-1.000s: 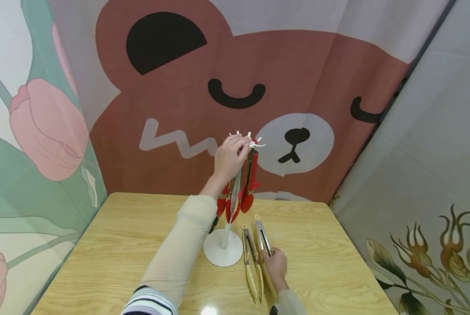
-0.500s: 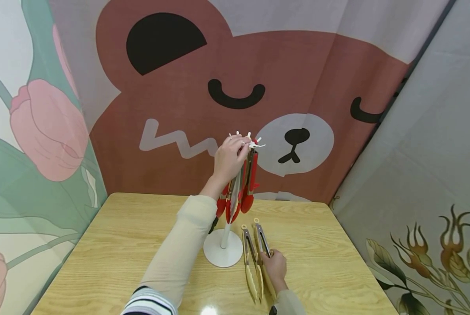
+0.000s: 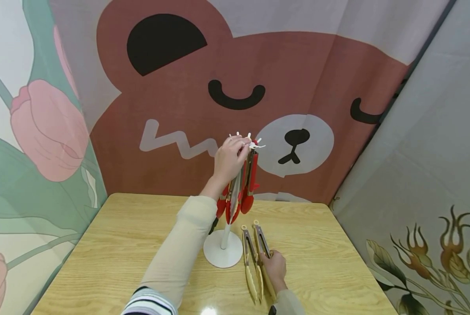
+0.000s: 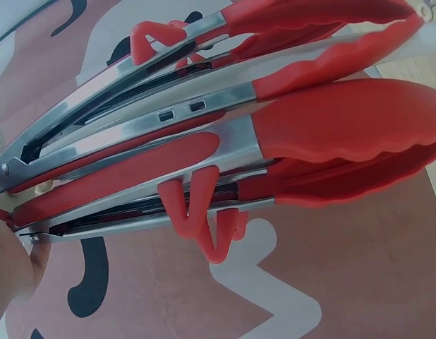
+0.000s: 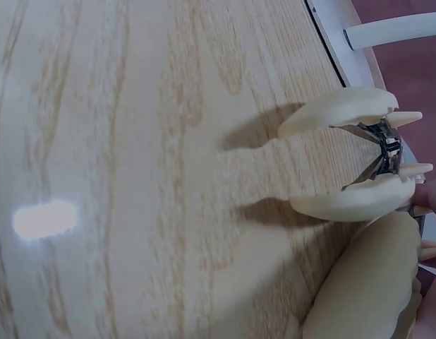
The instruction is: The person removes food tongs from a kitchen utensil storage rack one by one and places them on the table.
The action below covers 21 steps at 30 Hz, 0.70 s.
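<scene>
In the head view my left hand is at the top of a white rack, fingers bent over its hooks. It pinches the ring end of red-tipped tongs; the exact grip is partly hidden. Several red-tipped tongs hang downward from the rack. My right hand grips steel tongs with beige tips, close above the table. Just left of them lies a second beige-tipped pair, its arms spread apart, as the right wrist view also shows.
The rack's round white base stands on a wooden table. Behind the table hangs a bear-print curtain. Flower-print cloth borders both sides.
My right hand has drawn its beige-tipped tongs slightly toward me, their ring end now lower in view. The left hand stays put at the rack's top.
</scene>
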{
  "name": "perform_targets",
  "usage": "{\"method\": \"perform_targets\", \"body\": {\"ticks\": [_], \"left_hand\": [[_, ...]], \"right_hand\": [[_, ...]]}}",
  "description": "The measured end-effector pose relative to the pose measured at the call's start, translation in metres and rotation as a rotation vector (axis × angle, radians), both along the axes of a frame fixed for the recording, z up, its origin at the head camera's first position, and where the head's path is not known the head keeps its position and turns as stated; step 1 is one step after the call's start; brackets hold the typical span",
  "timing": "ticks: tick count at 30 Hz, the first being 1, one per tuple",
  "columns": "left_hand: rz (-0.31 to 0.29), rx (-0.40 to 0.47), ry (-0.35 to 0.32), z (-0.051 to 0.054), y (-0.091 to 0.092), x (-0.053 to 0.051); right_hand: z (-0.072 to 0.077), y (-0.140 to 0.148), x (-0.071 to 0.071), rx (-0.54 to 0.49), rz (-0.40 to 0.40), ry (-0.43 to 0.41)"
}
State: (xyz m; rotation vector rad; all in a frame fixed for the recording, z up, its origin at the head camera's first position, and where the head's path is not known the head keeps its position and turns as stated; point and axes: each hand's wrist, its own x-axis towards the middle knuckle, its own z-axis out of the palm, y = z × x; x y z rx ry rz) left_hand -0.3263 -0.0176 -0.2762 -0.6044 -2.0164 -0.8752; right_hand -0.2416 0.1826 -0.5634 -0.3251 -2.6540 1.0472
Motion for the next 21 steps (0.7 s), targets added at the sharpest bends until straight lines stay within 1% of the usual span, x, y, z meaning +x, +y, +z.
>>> {"method": "perform_targets", "body": {"ticks": [6, 13, 21], "left_hand": [[-0.009, 0.005, 0.001, -0.0005, -0.0004, -0.0002], [0.001, -0.001, 0.012, -0.0003, 0.0001, 0.0], [0.007, -0.003, 0.006, -0.0006, -0.0001, 0.0004]], "right_hand": [[0.0002, -0.0007, 0.0, 0.007, 0.014, 0.006], [-0.0014, -0.0007, -0.0003, 0.007, 0.022, 0.003], [-0.0018, 0.0002, -0.0014, 0.002, 0.036, 0.0]]}}
